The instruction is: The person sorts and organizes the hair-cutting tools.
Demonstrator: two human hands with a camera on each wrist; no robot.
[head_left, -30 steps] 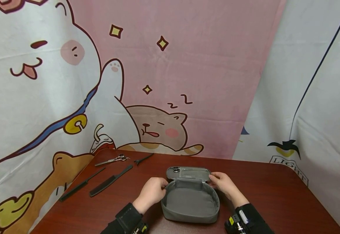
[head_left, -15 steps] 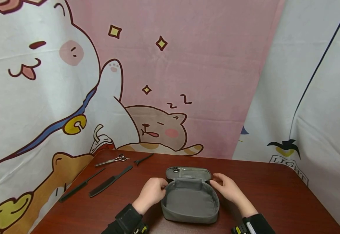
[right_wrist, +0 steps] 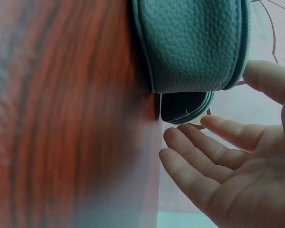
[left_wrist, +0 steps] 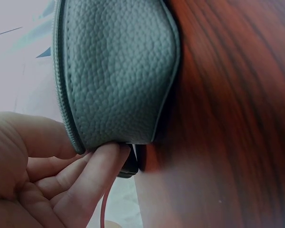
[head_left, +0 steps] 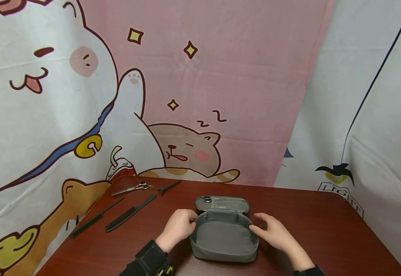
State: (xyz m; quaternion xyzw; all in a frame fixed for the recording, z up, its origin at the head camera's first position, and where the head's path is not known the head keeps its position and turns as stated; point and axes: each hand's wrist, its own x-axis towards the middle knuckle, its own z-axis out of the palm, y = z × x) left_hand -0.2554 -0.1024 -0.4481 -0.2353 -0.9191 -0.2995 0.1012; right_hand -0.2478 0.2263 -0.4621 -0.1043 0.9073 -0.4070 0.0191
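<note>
A grey zip case point(head_left: 224, 253) with a pebbled surface sits on the table, its lid point(head_left: 222, 203) folded back on the far side. Through the lid's see-through pocket, small metal loops point(head_left: 207, 199) show. My left hand point(head_left: 178, 228) grips the case's back left corner, thumb by the zip edge and fingers curled behind it in the left wrist view. On the other side my right hand point(head_left: 273, 232) is spread loosely, its thumb tip right at the rim. In the right wrist view its fingers point(right_wrist: 194, 175) extend beside the case and hold nothing.
Left of the case lie silver scissors point(head_left: 131, 189), a small black clip point(head_left: 169, 187), a black comb point(head_left: 129, 214) and a thin-tailed comb point(head_left: 95, 219). The brown table point(head_left: 311, 218) meets a printed cloth backdrop point(head_left: 248, 115) at its far edge.
My right hand has come off the lid's right corner and moved nearer to me, its fingers opening beside the case. The left hand and the case hold their places.
</note>
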